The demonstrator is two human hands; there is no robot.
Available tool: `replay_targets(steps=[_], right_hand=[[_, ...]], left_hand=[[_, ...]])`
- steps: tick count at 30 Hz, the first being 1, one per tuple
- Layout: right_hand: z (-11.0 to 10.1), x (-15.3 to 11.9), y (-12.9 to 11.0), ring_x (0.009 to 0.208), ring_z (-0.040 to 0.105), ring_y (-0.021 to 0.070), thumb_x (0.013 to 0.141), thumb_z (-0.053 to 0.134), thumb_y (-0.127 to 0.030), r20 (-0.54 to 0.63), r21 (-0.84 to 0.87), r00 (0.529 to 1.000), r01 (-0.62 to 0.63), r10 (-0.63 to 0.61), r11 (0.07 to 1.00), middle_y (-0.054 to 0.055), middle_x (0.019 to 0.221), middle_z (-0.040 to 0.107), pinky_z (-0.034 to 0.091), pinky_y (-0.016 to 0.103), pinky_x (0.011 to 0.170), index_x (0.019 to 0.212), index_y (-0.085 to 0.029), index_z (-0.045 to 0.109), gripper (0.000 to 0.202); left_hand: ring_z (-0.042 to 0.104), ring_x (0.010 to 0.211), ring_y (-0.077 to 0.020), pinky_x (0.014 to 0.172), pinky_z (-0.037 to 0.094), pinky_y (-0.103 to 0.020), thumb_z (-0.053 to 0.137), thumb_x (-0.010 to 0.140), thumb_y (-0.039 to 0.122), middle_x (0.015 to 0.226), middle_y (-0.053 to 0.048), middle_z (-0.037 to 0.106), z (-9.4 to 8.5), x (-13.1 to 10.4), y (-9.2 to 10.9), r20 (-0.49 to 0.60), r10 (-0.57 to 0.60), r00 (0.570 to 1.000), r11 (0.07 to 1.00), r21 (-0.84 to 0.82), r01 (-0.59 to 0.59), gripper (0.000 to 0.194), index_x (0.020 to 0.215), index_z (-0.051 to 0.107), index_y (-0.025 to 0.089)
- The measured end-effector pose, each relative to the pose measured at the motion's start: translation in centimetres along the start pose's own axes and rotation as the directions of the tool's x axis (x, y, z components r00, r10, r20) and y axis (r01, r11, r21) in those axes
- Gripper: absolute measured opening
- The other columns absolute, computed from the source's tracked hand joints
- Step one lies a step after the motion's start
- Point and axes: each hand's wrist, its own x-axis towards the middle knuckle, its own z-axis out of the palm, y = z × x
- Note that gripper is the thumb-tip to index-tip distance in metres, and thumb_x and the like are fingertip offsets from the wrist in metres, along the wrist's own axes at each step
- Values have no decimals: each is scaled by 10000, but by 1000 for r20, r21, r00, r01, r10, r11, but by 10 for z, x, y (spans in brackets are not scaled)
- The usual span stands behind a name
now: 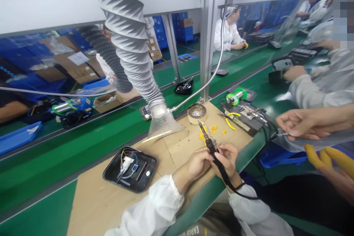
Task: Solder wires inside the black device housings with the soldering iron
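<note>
Part of the held soldering iron [209, 143] hides behind the right hand [228, 159].

Soldering iron [211, 146] partly hidden behind fingers [222, 160]

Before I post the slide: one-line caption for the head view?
Right hand holding a soldering iron over cardboard, left hand close by, wired black housing lying to the left.

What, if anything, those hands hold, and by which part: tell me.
A soldering iron, held by its black handle, behind the metal front end, in the right hand; the left hand touches the handle too, its grip partly hidden.
</note>
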Motion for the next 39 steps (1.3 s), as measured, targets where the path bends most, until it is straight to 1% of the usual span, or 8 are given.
replay_targets(steps=[20,24,26,28,30,32,35,39], right_hand=[[6,9,-18,796,570,172,831,699,-312,-13,-11,988,151,-151,988,-9,921,487,551,331,678,1090,-299,494,330],[1,7,-13,814,612,197,886,609,-274,-31,-96,991,124,-127,988,22,949,544,562,375,692,1089,-301,529,219],[-5,6,-10,875,637,234,856,641,-242,-34,-141,986,155,-161,978,36,1004,587,569,439,748,1091,-317,560,260],[-11,7,-4,961,644,283,820,680,-226,-46,-167,978,192,-202,967,51,1078,610,559,515,817,1160,-343,567,377],[-13,11,2,1012,644,315,823,684,-217,-63,-174,974,203,-216,964,71,1133,619,541,565,865,1267,-363,540,489],[-11,19,6,1010,653,310,863,661,-224,-58,-203,976,195,-210,960,84,1135,636,539,550,879,1323,-380,528,504],[-3,41,5,1028,662,287,915,644,-238,20,-291,985,172,-173,941,94,1132,667,546,481,902,1320,-354,584,426],[10,77,3,998,675,254,946,630,-276,155,-332,975,203,-159,921,90,1106,674,569,426,888,1276,-263,642,331]], left_hand=[[586,1106,-329,1039,430,-400,613,581,263,979,-115,690,-19,-2,-11,78,24,997,997,75,-30,144,657,682,162],[620,1123,-317,1037,449,-421,632,727,345,1084,-121,707,-12,-15,-8,54,-11,998,999,48,9,309,943,755,162],[630,1143,-295,1029,468,-416,629,839,382,1201,-129,685,-13,-35,2,38,-9,999,980,200,2,362,1124,739,189],[639,1139,-267,1023,481,-400,625,916,354,1253,-129,671,-21,-66,20,20,52,998,855,517,-55,317,1184,730,221],[654,1102,-246,990,498,-392,592,959,267,1156,-102,716,-40,-104,41,50,191,980,576,803,-153,241,1149,739,260],[660,1075,-244,959,508,-403,567,940,151,1072,-72,735,-68,-145,62,106,460,881,256,935,-246,254,1099,719,276],[664,1006,-263,897,510,-406,626,867,108,982,-60,728,-119,-195,84,158,710,686,-159,985,-63,231,1040,685,251],[651,982,-286,890,460,-423,674,855,230,939,-60,733,-173,-226,81,203,618,760,-445,887,125,112,967,679,233]])
